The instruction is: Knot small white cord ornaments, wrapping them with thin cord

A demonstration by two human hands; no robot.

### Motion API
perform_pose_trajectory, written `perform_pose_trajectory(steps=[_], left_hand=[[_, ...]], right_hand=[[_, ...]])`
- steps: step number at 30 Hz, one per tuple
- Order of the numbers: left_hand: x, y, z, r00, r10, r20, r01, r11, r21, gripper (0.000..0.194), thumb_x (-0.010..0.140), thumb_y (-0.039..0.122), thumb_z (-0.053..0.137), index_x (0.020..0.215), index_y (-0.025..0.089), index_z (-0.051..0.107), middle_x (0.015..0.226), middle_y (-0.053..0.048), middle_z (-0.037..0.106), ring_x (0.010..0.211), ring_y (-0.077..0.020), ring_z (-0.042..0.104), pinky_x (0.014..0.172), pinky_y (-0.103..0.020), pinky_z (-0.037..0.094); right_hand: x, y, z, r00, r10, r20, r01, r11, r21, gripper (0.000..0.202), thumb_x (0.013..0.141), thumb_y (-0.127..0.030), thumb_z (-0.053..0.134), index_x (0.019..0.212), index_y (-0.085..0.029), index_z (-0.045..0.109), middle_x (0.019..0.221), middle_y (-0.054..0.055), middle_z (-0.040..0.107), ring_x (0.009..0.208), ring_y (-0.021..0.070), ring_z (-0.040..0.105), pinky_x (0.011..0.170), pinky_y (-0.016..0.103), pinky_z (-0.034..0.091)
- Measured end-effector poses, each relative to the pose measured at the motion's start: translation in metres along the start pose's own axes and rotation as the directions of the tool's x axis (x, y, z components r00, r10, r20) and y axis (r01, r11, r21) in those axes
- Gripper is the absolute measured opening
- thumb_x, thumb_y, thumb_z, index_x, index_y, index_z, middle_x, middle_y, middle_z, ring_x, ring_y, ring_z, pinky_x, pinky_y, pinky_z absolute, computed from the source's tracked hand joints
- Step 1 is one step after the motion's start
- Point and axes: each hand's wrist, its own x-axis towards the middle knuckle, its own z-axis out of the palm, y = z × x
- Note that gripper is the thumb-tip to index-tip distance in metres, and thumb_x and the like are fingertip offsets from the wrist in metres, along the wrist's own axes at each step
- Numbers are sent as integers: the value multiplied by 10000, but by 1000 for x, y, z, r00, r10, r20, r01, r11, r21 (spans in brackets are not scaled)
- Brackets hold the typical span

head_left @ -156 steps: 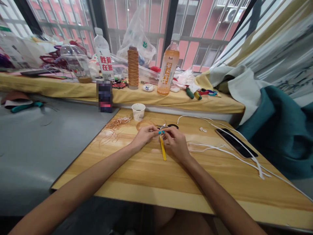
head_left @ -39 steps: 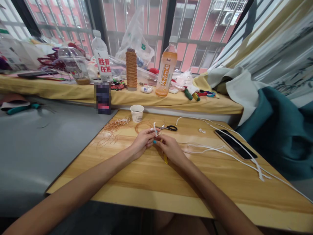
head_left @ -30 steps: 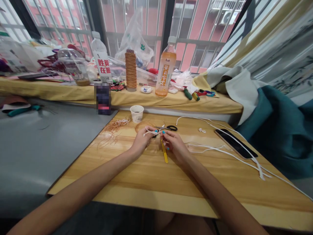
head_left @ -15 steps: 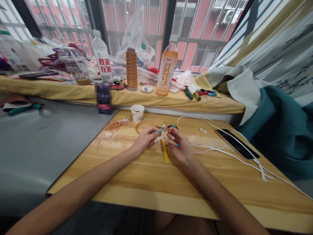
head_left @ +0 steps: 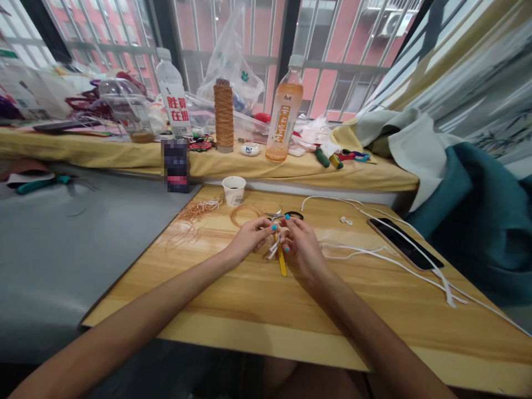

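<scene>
My left hand (head_left: 254, 235) and my right hand (head_left: 300, 239) meet over the middle of the wooden table (head_left: 233, 293), fingertips pinched close together. Between them is a small piece of white cord (head_left: 273, 249), its short ends hanging down toward the tabletop. Fingers hide most of the piece, so its shape there does not show. A yellow stick (head_left: 283, 265) lies on the wood under the hands, its upper part covered. Just beyond my fingertips rest scissors (head_left: 294, 215) with black handles. A coil of thin brown thread (head_left: 241, 215) is left of them.
A paper cup (head_left: 234, 191) stands at the table's back, near brown thread scraps (head_left: 192, 213). Long white cords (head_left: 399, 271) cross the right side over a phone (head_left: 405, 243). On the ledge behind stand a thread spool (head_left: 224, 116) and a drink bottle (head_left: 285, 111).
My hands have drawn closer together. The white cord ends now hang downward from between the fingers, and the scissors' black handle shows more.
</scene>
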Motion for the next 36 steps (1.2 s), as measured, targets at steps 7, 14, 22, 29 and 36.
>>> perform_pose_trajectory(steps=[7, 14, 22, 29, 36], left_hand=[[1, 2, -1, 999, -30, -45, 27, 997, -66, 247, 665, 385, 570, 700, 157, 480, 422, 85, 358, 332, -31, 315, 324, -145, 220], [2, -1, -1, 1000, -2, -8, 1, 998, -64, 247, 651, 368, 572, 686, 154, 454, 529, 64, 443, 333, -20, 326, 315, -149, 234], [3, -8, -1, 998, 66, 17, -67, 995, 76, 265, 683, 404, 555, 697, 159, 456, 462, 82, 392, 341, -26, 297, 325, -147, 209], [4, -8, -2, 998, 63, 7, -64, 984, 165, 264, 710, 411, 515, 719, 152, 463, 538, 59, 465, 341, -18, 295, 338, -156, 209], [0, -2, -2, 978, 207, 15, -201, 932, 302, 205, 757, 361, 488, 745, 157, 503, 590, 41, 437, 451, -55, 352, 434, -185, 278]], right_hand=[[7, 4, -10, 980, -38, 195, 142, 821, -554, 256, 690, -384, 558, 814, -162, 585, 571, -36, 525, 329, 37, 380, 301, 175, 281], [12, 8, -14, 977, -17, 211, 130, 833, -538, 264, 730, -411, 494, 761, -163, 576, 431, -48, 493, 357, 81, 455, 330, 175, 327], [8, 3, -9, 998, 18, 65, 11, 909, -416, 206, 689, -325, 534, 602, -143, 578, 503, 2, 570, 449, 106, 547, 401, 190, 423], [11, 6, -9, 991, 102, 85, -71, 947, -314, 218, 696, -352, 533, 627, -152, 587, 547, 15, 605, 467, 111, 564, 534, 252, 487], [8, 0, -13, 951, -288, 108, 280, 662, -696, 208, 718, -325, 495, 685, -158, 615, 650, 16, 614, 594, 132, 548, 573, 240, 413]])
